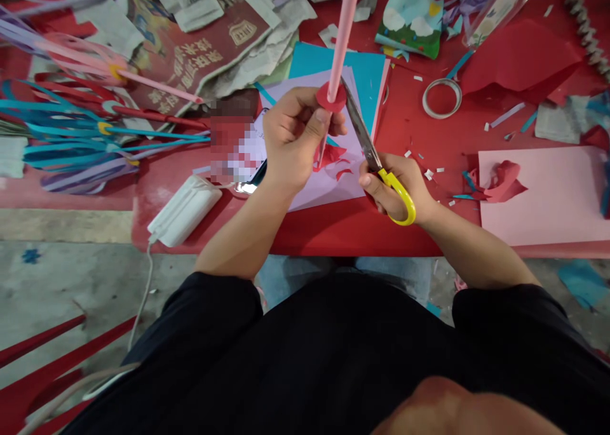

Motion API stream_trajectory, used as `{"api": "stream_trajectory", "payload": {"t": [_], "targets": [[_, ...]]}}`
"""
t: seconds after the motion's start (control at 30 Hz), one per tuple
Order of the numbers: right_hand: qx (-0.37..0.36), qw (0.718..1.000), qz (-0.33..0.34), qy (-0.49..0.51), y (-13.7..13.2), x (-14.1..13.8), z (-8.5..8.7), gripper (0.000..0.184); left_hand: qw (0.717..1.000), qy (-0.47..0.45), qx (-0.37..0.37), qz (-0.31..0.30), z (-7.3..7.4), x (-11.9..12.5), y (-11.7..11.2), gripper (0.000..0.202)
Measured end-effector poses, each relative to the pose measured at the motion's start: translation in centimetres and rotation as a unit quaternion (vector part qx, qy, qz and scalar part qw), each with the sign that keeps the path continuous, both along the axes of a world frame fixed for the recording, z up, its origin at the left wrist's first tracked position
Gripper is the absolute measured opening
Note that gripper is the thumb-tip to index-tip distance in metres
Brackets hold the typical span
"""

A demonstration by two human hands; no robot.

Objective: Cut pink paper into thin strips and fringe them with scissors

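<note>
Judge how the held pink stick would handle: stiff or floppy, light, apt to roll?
The stick is probably stiff: it runs straight beyond the left hand. It is likely light, being slim. Laid down, it might roll unevenly, as the red disc on it is wider.

Gap of red tabletop [452, 150] between right hand [410, 180] and flat pink paper sheet [553, 200], little white paper bits [428, 174] in the way

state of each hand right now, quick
Left hand: closed, holding the pink stick near its red disc.
Right hand: closed, holding the yellow-handled scissors.
</note>
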State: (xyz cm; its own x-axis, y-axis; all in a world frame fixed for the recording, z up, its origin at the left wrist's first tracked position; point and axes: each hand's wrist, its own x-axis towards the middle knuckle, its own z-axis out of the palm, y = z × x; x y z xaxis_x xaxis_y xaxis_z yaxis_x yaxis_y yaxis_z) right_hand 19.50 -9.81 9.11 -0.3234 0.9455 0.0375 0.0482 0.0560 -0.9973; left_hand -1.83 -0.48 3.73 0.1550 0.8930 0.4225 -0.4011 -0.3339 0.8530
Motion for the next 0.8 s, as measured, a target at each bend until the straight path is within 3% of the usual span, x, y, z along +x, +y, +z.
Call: {"api": "stream_trajectory", "payload": {"t": [0.13, 0.23, 0.33, 0.43, 0.53, 0.67, 0.8], "targets": [[0.003, 1.000, -0.007, -0.005, 0.0, -0.1, 0.0, 0.059, 1.000, -0.009, -0.002, -0.003, -0.3, 0.0, 0.0, 0.036], [0.007, 0.999, -0.027, -0.021, 0.4, 0.2, -0.2, 0.057, 0.999, -0.018, 0.002, 0.049, -0.5, 0.2, 0.2, 0.034], [0.044, 0.990, -0.084, -0.108, 1.8, 1.2, -0.7, 0.053, 0.995, -0.042, 0.006, 0.092, 0.1, 0.5, 0.1, 0.037], [0.073, 0.945, -0.141, -0.285, 3.8, 3.0, -1.4, 0.049, 0.994, -0.050, -0.023, 0.091, 1.1, 0.8, -0.5, 0.034], [0.043, 0.878, -0.170, -0.445, 5.7, 4.6, -2.3, 0.044, 0.996, -0.039, -0.044, 0.070, 1.7, 0.8, -1.0, 0.030], [0.057, 0.843, -0.192, -0.499, 7.0, 5.9, -3.6, 0.034, 0.998, 0.002, -0.057, 0.041, 1.7, 0.8, -1.2, 0.042], [0.058, 0.823, -0.183, -0.535, 7.2, 6.1, -4.3, 0.033, 0.995, 0.002, -0.077, 0.058, 2.2, 1.1, -1.8, 0.042]]}}
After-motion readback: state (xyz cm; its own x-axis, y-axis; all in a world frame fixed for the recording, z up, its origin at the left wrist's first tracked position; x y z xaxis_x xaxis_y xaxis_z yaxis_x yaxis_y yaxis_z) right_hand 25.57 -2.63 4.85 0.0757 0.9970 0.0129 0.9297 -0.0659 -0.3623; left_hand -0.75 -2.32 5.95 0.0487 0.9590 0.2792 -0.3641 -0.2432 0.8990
